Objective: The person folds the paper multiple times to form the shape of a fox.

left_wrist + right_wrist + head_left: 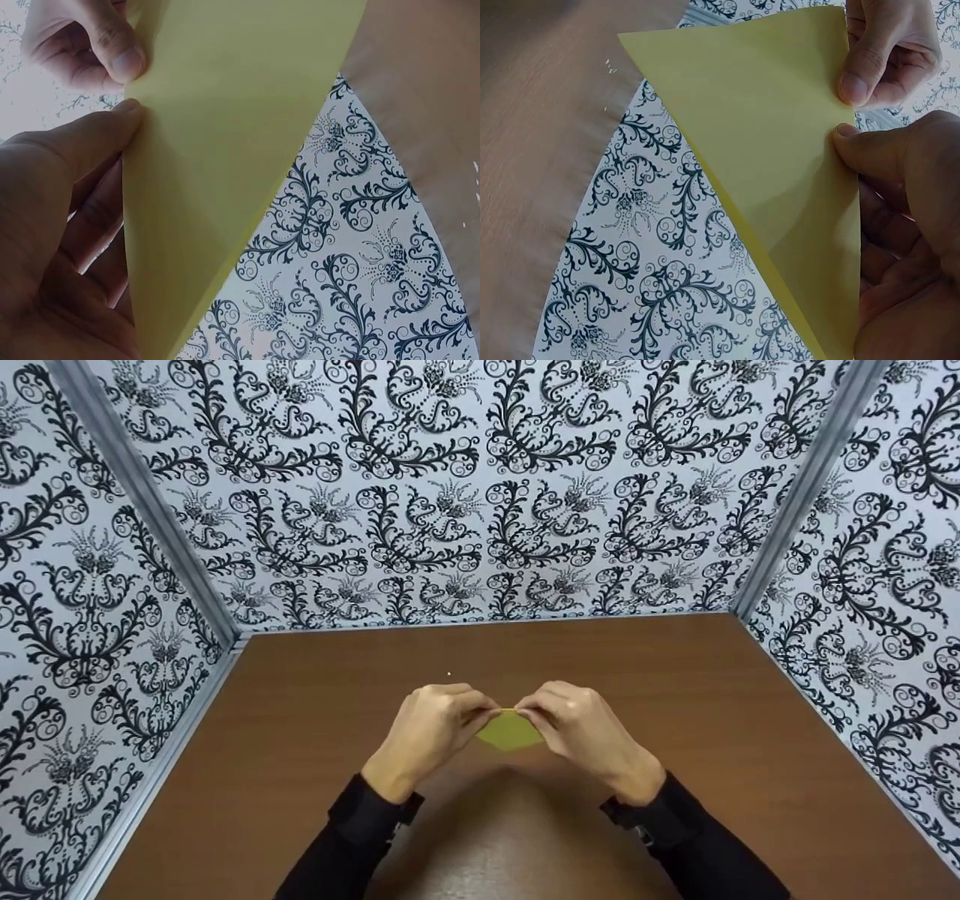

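Observation:
A sheet of yellow paper (511, 732), folded into a triangle, is held up above the table between both hands. My left hand (431, 727) pinches its upper edge between thumb and fingers. Close beside it, my right hand (592, 735) pinches the same edge. In the left wrist view the paper (217, 135) shows a slanting double-layered side, and both thumbs press on its face near the fold. The right wrist view shows one pointed corner of the paper (742, 112) sticking out at the upper left. Fingers behind the sheet are partly hidden.
Below the hands is a brown wood-grain table (315, 682). White panels with black scrollwork (480, 495) enclose it at the back and sides, joined by grey metal posts (806, 495). A tiny white speck (449, 673) shows on the table beyond the left hand.

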Demonstrator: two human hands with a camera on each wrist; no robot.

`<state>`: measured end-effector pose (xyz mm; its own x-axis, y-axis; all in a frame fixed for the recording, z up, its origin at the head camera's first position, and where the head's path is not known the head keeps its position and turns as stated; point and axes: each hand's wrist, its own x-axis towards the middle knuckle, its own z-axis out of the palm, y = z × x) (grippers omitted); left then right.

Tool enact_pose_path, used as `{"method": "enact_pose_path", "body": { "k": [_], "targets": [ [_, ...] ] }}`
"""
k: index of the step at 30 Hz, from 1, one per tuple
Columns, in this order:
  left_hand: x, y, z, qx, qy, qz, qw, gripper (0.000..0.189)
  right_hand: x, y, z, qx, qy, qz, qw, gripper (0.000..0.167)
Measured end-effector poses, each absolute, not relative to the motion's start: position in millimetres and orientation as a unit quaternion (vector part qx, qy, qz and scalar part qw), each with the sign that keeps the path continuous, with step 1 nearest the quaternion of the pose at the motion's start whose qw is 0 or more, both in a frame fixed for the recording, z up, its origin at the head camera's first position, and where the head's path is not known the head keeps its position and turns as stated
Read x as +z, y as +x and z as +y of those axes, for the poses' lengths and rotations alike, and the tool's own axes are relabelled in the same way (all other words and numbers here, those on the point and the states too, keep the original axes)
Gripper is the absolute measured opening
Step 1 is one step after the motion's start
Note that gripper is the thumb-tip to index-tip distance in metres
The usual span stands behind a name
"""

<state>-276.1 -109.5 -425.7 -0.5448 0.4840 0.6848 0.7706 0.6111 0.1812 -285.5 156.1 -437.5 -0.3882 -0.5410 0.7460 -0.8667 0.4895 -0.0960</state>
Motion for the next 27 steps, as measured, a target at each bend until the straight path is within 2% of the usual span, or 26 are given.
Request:
{"method": "enact_pose_path", "body": {
  "k": [13, 27],
  "targets": [
    [-419, -281, -126, -0.239, -0.362, -0.857, 0.278, 0.004, -433, -292, 164, 0.24, 0.43, -0.8, 0.344, 0.014],
    [-416, -291, -146, -0.261, -0.345, -0.859, 0.274, 0.004, -431, -299, 174, 0.25, 0.411, -0.814, 0.327, 0.01]
  ]
}}
